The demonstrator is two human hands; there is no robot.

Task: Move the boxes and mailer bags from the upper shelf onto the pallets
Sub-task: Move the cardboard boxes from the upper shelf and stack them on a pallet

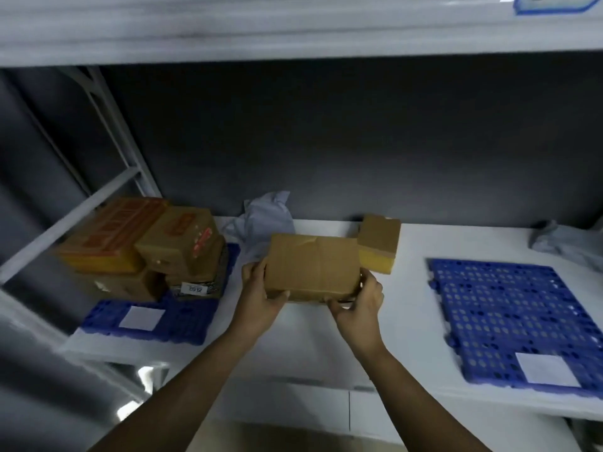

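Note:
A plain brown cardboard box (311,267) is held over the middle of the white shelf (293,337). My left hand (261,293) grips its left end and my right hand (359,303) grips its right end. Behind it stand a smaller brown and yellow box (378,244) and a crumpled grey mailer bag (264,220). A blue pallet (150,316) on the left carries several stacked boxes (140,246). A second blue pallet (509,318) on the right bears only a white label. Another grey mailer bag (561,239) lies at the far right.
A white upper shelf (293,31) runs across the top of the view. A white metal upright and diagonal brace (114,132) stand at the left. The dark back wall (326,141) closes the shelf behind. Below the shelf edge is a white panel (310,409).

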